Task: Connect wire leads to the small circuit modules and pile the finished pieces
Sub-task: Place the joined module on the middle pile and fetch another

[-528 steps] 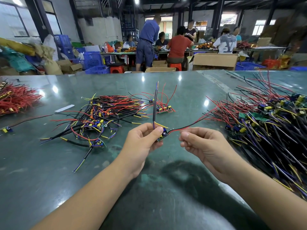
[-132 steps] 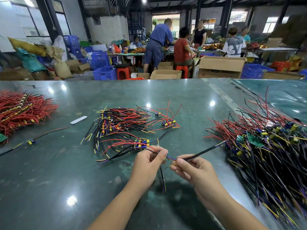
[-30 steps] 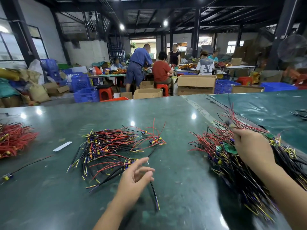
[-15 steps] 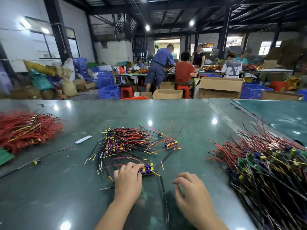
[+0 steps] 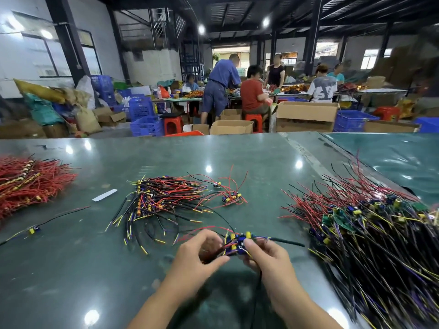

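Low in the middle of the frame, the left hand (image 5: 198, 254) and the right hand (image 5: 266, 257) are meeting just above the green worktop (image 5: 71, 281). Between them they are holding a small cluster of circuit modules (image 5: 235, 242), blue with yellow parts; the left hand is pinching it from the left with thumb and curled fingers, and the right hand is gripping it from the right, thumb on top. Red and black wire leads are trailing out of the cluster: a thick black lead (image 5: 286, 242) is running off to the right, and another dark wire is hanging down between the wrists.

Just above the hands, at centre frame, a pile of wired pieces (image 5: 161, 200) is lying on the worktop, with a few loose modules (image 5: 231, 198) beside it to the right. A much larger heap of modules and wires (image 5: 370, 229) is filling the right side of the frame. At the left edge a bundle of red wires (image 5: 26, 184) is lying, with a white strip (image 5: 104, 195) between it and the central pile, and a single wired module (image 5: 33, 230) lower left. People are working at tables in the upper background.
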Demonstrator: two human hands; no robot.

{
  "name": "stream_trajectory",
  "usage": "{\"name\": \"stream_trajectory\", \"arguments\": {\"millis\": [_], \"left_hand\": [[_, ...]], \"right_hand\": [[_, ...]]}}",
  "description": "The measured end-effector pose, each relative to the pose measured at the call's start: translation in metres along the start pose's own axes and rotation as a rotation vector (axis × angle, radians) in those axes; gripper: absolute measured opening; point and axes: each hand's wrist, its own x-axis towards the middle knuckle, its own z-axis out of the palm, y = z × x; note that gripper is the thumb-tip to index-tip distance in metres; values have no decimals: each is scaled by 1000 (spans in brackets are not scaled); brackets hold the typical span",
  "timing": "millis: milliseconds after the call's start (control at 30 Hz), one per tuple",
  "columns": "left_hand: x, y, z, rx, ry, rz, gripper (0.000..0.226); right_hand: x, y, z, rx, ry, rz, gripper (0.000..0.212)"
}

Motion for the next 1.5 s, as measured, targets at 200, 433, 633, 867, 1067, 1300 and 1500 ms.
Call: {"name": "stream_trajectory", "arguments": {"millis": [200,433,633,867,1067,1300,1500], "left_hand": [[-1,3,0,303,1,-196,31],[-2,9,-1,-533,-107,-502,14],[-6,7,-8,-660,-229,-471,30],[-7,1,-8,-801,-263,-384,33],[-7,-1,-13,-929,-287,-430,48],[-9,-1,-15,-784,-316,-421,27],[-12,2,-10,-516,-234,-333,20]], "right_hand": [[0,3,-4,11,-26,-30,9],[1,7,-6,-146,-130,-39,8],[2,2,-11,-169,-233,-54,6],[-1,-4,-14,-34,-383,-70,21],[-1,-3,-14,-35,-444,-46,18],[1,2,-17,-99,-434,-33,30],[5,8,-19,-223,-282,-63,14]]}}
